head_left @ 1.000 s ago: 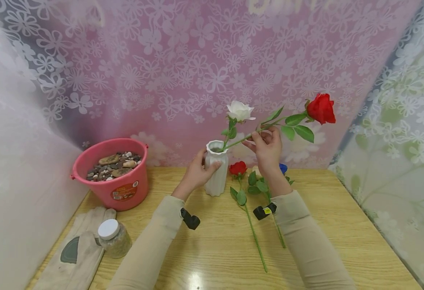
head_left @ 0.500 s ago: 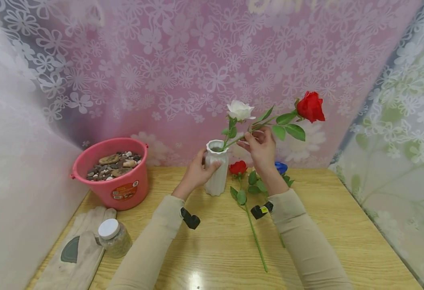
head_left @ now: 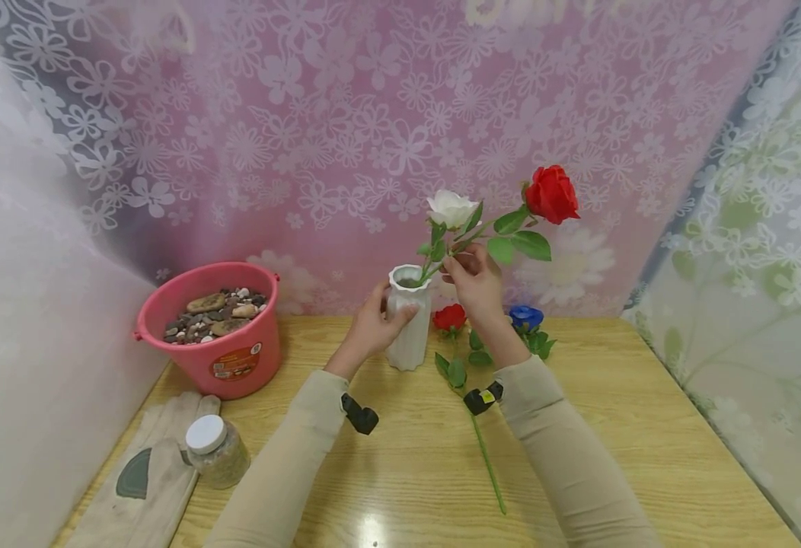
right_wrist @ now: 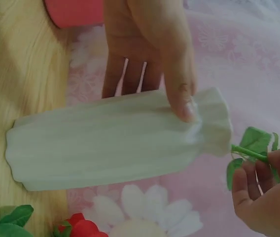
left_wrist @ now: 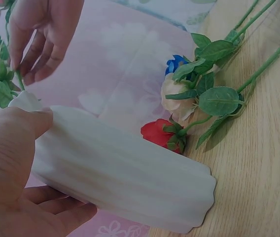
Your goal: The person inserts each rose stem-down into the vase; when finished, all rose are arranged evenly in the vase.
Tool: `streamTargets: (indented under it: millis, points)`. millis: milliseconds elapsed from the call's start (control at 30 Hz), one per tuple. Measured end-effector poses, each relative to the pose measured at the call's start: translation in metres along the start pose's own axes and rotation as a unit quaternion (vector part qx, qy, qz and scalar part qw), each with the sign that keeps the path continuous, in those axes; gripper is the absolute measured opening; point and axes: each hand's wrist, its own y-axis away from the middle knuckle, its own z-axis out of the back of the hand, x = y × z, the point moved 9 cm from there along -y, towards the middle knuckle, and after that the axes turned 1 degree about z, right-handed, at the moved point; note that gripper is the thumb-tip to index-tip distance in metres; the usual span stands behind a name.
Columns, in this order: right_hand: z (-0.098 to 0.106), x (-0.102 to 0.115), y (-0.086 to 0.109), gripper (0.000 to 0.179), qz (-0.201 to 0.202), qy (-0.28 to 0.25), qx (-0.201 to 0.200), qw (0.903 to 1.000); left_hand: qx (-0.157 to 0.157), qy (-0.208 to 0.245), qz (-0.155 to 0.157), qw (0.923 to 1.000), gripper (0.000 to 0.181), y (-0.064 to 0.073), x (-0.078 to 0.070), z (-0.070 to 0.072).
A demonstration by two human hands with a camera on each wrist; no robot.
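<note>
A white fluted vase point(head_left: 409, 329) stands on the table, with my left hand point(head_left: 375, 326) gripping it just below its scalloped rim. In the left wrist view, the thumb lies on the near side of the vase point(left_wrist: 125, 163) and the other fingers go round behind. A white rose point(head_left: 451, 209) stands in the vase. My right hand point(head_left: 479, 285) pinches the stem of a red rose point(head_left: 553, 195), its lower end inside the vase mouth. The bloom leans up and to the right. In the right wrist view, my right hand point(right_wrist: 268, 197) holds the stem point(right_wrist: 248, 152) close to the rim.
Right of the vase lie another red rose point(head_left: 450, 317), a blue rose point(head_left: 526, 317) and a cream rose point(left_wrist: 178, 98). At left are a pink bucket point(head_left: 212, 365) of stones, a lidded jar point(head_left: 218, 453) and work gloves point(head_left: 147, 472). A patterned curtain point(head_left: 346, 152) hangs behind the table.
My right hand has moved left and slightly down toward the vase, bringing the red rose's bloom left and its stem more upright. The left hand and the vase have stayed in place.
</note>
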Motion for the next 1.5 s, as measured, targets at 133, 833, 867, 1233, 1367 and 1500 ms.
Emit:
streamTargets:
  millis: [133,833,867,1233,1367,1500]
  points:
    - [-0.007,-0.005,0.002,0.026,-0.011,0.039,0.005,0.9991,0.001,0.002,0.003,1.0000,0.081,0.001,0.000,0.001]
    - [-0.011,-0.014,0.004,0.033,-0.027,0.069,-0.018,0.9971,0.000,0.005,0.003,1.0000,0.081,0.000,0.002,0.002]
    - [-0.011,-0.014,0.004,0.031,-0.027,0.067,-0.020,0.9972,-0.001,0.004,0.002,1.0000,0.081,0.000,0.002,0.002]
    - [-0.018,-0.020,0.010,0.028,-0.015,0.143,-0.004,0.9896,-0.002,0.009,0.001,1.0000,0.080,0.002,0.002,0.002]
    - [-0.017,-0.021,0.011,0.033,-0.027,0.140,-0.015,0.9897,-0.001,0.012,-0.005,0.9999,0.080,0.002,0.001,0.001]
    - [-0.015,-0.013,0.008,0.034,-0.007,0.107,-0.040,0.9934,-0.004,0.002,-0.011,0.9999,0.080,0.000,0.000,0.002]
